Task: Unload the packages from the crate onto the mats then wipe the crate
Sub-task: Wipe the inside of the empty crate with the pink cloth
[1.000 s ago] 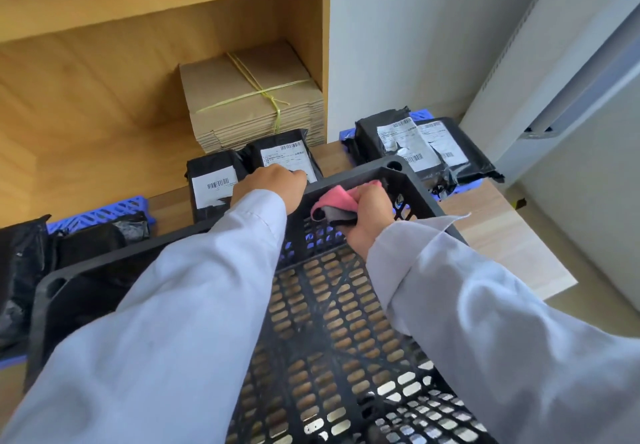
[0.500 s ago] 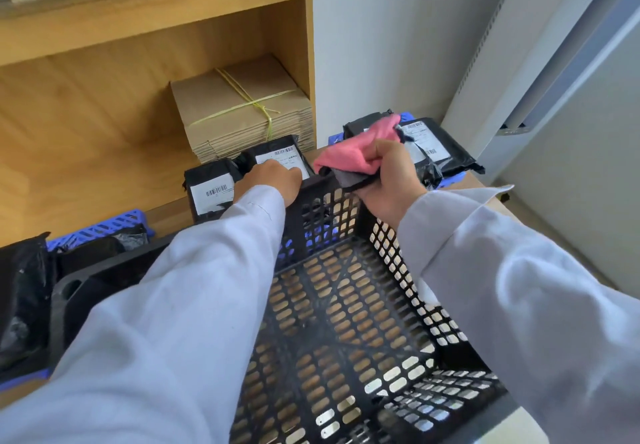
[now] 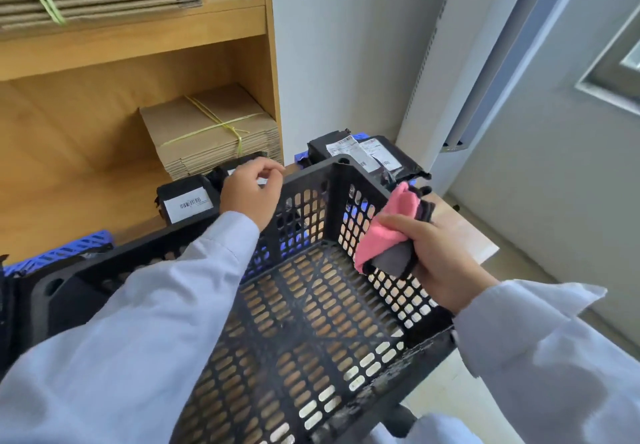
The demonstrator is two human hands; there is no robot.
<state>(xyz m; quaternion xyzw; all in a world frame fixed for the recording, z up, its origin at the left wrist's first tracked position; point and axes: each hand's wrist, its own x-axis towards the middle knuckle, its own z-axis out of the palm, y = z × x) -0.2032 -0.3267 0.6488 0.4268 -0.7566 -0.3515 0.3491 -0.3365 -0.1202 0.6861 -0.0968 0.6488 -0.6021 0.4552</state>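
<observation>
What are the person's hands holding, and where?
Right hand grips the bunched pink and grey cloth at its lower end; left hand holds nothing.

No text, brand or number can be read at this resolution.

- Left package (image 3: 187,201): one white label carrying a barcode; the digits and any print around it are too small to make out.
- Right packages (image 3: 367,157): white shipping labels carrying barcodes and lines of fine print, all blurred beyond reading.
- Middle package (image 3: 221,175): its white label is almost wholly covered by the left hand (image 3: 251,190); nothing on it can be read.
</observation>
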